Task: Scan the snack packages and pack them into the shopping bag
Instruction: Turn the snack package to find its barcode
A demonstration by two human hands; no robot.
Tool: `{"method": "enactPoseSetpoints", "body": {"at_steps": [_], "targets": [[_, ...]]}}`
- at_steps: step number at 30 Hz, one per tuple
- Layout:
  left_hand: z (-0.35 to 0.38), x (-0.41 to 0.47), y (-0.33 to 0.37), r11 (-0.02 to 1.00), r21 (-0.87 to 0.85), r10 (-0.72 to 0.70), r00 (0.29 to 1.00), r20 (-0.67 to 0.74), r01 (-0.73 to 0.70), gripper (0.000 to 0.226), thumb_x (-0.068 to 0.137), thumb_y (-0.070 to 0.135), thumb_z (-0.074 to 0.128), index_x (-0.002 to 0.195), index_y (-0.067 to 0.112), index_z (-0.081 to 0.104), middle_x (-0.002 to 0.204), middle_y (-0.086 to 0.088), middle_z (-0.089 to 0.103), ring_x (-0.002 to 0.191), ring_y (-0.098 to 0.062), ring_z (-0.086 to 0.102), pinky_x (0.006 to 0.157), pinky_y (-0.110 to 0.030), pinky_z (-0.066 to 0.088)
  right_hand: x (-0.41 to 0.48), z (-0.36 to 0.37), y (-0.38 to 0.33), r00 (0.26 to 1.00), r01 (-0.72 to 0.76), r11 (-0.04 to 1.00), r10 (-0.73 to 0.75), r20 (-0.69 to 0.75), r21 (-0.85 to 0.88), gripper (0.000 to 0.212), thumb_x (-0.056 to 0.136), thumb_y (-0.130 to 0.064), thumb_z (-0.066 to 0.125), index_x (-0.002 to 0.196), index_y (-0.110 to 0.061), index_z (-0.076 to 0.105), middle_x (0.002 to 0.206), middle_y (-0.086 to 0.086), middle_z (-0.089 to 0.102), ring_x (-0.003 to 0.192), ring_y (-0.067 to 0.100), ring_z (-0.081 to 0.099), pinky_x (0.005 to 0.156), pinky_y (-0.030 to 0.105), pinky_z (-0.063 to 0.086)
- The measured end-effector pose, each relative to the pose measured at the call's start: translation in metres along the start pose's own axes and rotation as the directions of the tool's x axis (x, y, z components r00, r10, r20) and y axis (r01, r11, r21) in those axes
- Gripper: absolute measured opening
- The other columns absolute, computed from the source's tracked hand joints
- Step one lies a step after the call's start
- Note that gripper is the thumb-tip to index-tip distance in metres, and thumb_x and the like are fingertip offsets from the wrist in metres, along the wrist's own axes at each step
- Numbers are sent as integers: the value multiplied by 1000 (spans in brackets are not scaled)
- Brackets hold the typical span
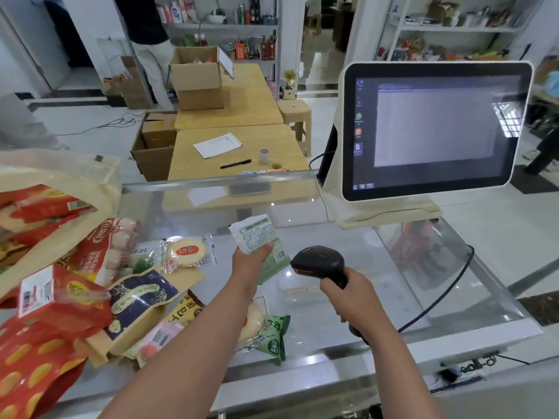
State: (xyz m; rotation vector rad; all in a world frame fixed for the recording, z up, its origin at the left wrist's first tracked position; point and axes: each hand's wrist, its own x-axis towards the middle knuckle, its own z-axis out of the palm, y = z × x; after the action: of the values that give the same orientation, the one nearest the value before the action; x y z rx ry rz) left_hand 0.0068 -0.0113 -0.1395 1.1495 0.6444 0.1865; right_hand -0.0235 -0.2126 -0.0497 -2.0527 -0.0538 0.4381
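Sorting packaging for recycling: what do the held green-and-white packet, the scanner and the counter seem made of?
The packet looks like thin printed plastic film, since it creases in the left hand. The scanner in the right hand looks like matte black moulded plastic. The counter looks like glass: see-through and reflective.

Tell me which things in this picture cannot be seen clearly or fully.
All in the head view:
- Screen: text too small and washed out by glare.
- Pack in the left hand: print too small; fingers cover its lower part.
- Bag: cut off by the left edge.
- Scanner handle: hidden by the right hand.
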Motion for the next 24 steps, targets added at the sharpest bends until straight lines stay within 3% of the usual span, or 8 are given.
{"method": "enactPoseSetpoints", "body": {"at_steps": [10, 16, 24], "targets": [[-2, 2, -1, 1000, -28, 8, 1000, 21, -7, 26, 86, 10, 70, 110, 19, 65, 106, -5, 71, 96, -24, 69, 81, -40, 57, -1, -1, 0, 1000, 1, 1000, 0, -5, 32, 8, 86, -16, 56, 82, -9, 57, 64, 3, 51, 55, 16, 44, 38, 17, 34], [-3, 3, -3, 1000, -18, 21, 999, 27, -20, 27, 85, 10, 71, 110, 21, 65, 112, -7, 70, 100, -27, 68, 88, -49, 54, -2, 1, 1, 1000, 4, 999, -4, -6, 36, 7, 86, -16, 56, 82, -10, 57, 63, 2, 49, 54, 16, 42, 36, 16, 31], [-2, 2, -3, 999, -28, 37, 999, 17, -37, 33, 86, 10, 70, 117, 16, 63, 114, -8, 68, 103, -26, 66, 86, -41, 55, -2, 1, 2, 1000, -16, 998, 17, -17, 59, 15, 86, -16, 57, 86, -2, 56, 64, 6, 48, 56, 18, 41, 38, 20, 33]]}}
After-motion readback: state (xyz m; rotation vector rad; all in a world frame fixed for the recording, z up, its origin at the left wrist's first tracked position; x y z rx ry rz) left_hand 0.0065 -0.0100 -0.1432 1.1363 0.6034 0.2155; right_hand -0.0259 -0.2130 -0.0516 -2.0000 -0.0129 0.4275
